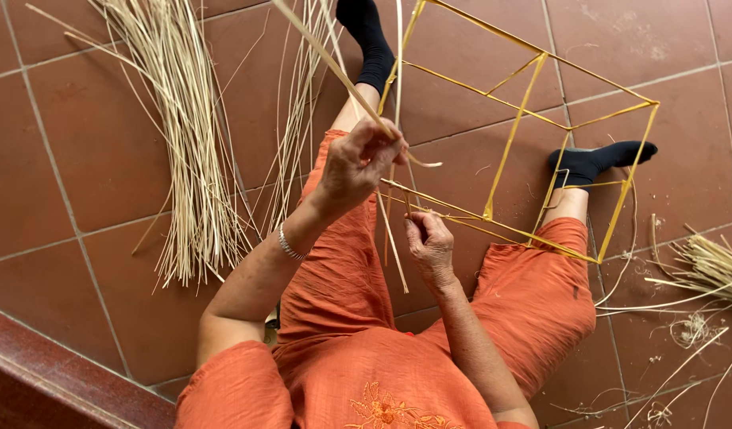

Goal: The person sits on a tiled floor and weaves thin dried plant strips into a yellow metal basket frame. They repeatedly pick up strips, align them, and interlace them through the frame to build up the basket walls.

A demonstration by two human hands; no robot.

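I sit on the floor with a yellow wire frame point(533, 87) resting across my legs in orange trousers. My left hand point(356, 163) is raised and pinches a long pale cane strip point(326, 59) that runs up and to the left. Just below it, my right hand point(429, 242) grips the lower bar of the frame, where the strip is wound around it. A loose end of the strip curls out beside my left hand. A silver bracelet point(289, 245) sits on my left wrist.
A thick bundle of pale cane strands point(183, 143) lies on the red-brown floor tiles at the left. More thin strands point(298, 119) lie by my left leg. Cut scraps and a smaller bundle point(711, 266) lie at the right. A dark red ledge point(56, 373) runs along the bottom left.
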